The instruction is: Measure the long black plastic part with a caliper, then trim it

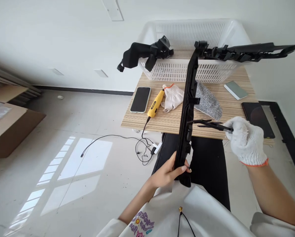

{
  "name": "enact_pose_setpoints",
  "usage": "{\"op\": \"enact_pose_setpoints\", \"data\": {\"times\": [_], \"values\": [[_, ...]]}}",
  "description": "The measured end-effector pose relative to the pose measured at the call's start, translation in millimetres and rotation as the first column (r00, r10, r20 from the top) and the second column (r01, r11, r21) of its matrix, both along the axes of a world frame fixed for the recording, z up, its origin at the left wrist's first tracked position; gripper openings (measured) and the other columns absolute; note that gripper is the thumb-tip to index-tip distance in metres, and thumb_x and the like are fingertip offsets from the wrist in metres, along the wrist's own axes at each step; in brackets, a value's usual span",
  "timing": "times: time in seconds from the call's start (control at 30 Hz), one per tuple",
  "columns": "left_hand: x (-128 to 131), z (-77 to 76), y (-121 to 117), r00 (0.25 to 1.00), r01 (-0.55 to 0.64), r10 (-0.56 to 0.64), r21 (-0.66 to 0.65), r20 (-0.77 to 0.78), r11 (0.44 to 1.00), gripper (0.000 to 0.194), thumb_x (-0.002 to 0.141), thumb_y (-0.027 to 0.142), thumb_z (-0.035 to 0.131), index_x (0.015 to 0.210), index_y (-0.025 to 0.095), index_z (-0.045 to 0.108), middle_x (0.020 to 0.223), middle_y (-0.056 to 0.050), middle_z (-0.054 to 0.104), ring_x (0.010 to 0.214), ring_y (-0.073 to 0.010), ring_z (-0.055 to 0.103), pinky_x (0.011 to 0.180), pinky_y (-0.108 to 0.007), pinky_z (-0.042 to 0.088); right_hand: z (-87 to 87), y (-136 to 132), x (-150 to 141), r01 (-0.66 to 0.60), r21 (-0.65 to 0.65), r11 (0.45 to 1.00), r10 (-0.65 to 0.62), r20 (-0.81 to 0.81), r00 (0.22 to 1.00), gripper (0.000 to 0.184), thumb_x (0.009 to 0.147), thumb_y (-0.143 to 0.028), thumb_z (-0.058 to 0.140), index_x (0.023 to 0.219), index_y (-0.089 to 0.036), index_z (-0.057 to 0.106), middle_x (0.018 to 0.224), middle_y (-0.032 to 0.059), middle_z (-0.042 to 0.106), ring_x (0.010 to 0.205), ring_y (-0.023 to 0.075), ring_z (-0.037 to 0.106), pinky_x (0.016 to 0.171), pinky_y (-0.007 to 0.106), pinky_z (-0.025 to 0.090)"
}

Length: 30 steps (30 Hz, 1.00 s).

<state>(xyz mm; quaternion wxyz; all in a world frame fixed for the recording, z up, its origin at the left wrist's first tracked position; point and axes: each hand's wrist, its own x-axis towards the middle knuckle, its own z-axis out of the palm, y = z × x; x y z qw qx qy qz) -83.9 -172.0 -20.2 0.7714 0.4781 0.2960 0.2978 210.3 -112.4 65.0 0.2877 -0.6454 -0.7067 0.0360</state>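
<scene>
A long black plastic frame part runs from my lap up to the white basket, where it bends right into a second arm. My bare left hand is closed round its near end. My right hand, in a white knit glove, pinches a thin black tool whose tip meets the side of the frame. The tool's exact kind is unclear.
A small wooden table bears a white plastic basket with another black part over its rim, a phone, a yellow corded tool, a spare white glove, a grey glove, a pale block and a dark tablet. Cardboard box at left.
</scene>
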Motion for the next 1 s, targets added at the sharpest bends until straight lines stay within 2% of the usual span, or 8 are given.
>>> {"op": "enact_pose_setpoints", "data": {"times": [0.1,0.17,0.27,0.37,0.57,0.77,0.9,1.0], "values": [[16.2,3.9,23.8,0.991,-0.122,0.118,0.057,0.067,0.991,0.028,0.102,0.047,0.068,0.105,0.020,0.058,0.093,-0.003,0.064,0.089,-0.0169,0.066,0.090,-0.035,0.053,13.6,5.3,-0.9,0.063,0.000,0.998,-0.063,-0.052,0.997,0.057,0.103,-0.065,0.038,0.074,-0.022,0.063,0.057,0.0032,0.064,0.054,0.0161,0.057,0.057,0.030,0.040],[27.9,6.6,39.8,0.968,-0.216,0.217,-0.023,0.128,0.976,0.036,0.097,0.053,0.073,0.101,0.021,0.056,0.088,-0.001,0.063,0.082,-0.0158,0.064,0.083,-0.034,0.053,22.3,9.8,-6.3,0.124,-0.005,0.992,-0.124,-0.034,0.992,0.064,0.098,-0.074,0.036,0.067,-0.022,0.058,0.053,0.0031,0.059,0.051,0.0152,0.051,0.056,0.031,0.036],[41.3,11.2,56.9,0.936,-0.249,0.289,-0.201,0.200,0.947,0.045,0.087,0.055,0.082,0.098,0.022,0.053,0.085,0.002,0.059,0.076,-0.0133,0.061,0.076,-0.031,0.053,31.1,16.8,-16.8,0.178,-0.029,0.984,-0.177,0.033,0.984,0.061,0.096,-0.071,0.036,0.065,-0.022,0.058,0.050,0.0015,0.050,0.048,0.0136,0.040,0.052,0.030,0.027],[48.3,13.4,63.5,0.924,-0.258,0.316,-0.258,0.214,0.931,0.047,0.084,0.054,0.084,0.099,0.023,0.052,0.083,0.004,0.057,0.074,-0.0126,0.059,0.074,-0.031,0.053,31.6,25.2,-25.1,0.161,-0.041,0.986,-0.155,0.127,0.980,0.054,0.095,-0.061,0.037,0.069,-0.022,0.063,0.049,0.0007,0.044,0.047,0.0130,0.031,0.051,0.030,0.018],[51.7,1.4,60.6,0.915,-0.359,0.367,-0.075,0.168,0.930,0.042,0.090,0.056,0.076,0.095,0.021,0.054,0.078,0.004,0.057,0.068,-0.0120,0.058,0.071,-0.031,0.049,20.2,38.1,-26.7,0.010,0.000,1.000,-0.010,0.308,0.951,0.051,0.099,-0.047,0.033,0.080,-0.021,0.073,0.053,0.0028,0.043,0.047,0.0154,0.032,0.052,0.031,0.015],[51.1,-3.2,60.2,0.923,-0.368,0.362,0.025,0.131,0.930,0.036,0.098,0.054,0.068,0.091,0.021,0.056,0.074,0.003,0.061,0.069,-0.0127,0.058,0.072,-0.030,0.047,16.2,37.5,-16.9,-0.114,0.041,0.993,0.081,0.481,0.873,0.048,0.102,-0.030,0.030,0.092,-0.019,0.076,0.069,0.0061,0.063,0.048,0.0130,0.027,0.049,0.031,0.014],[50.5,-0.2,59.7,0.926,-0.374,0.369,0.054,0.081,0.926,0.039,0.097,0.058,0.067,0.091,0.021,0.057,0.074,0.002,0.061,0.069,-0.0136,0.057,0.071,-0.031,0.047,19.8,35.4,-22.7,-0.139,0.061,0.988,0.092,0.492,0.866,0.055,0.105,-0.032,0.026,0.083,-0.017,0.074,0.065,0.0048,0.059,0.047,0.0119,0.024,0.049,0.030,0.012],[50.4,2.4,59.1,0.927,-0.372,0.368,0.055,0.073,0.927,0.039,0.097,0.058,0.068,0.091,0.021,0.056,0.073,0.003,0.061,0.068,-0.0135,0.057,0.071,-0.031,0.048,21.7,34.9,-29.5,-0.120,0.011,0.993,0.099,0.493,0.864,0.058,0.106,-0.036,0.024,0.082,-0.016,0.073,0.066,0.0048,0.059,0.046,0.0104,0.020,0.049,0.031,0.010]]}}
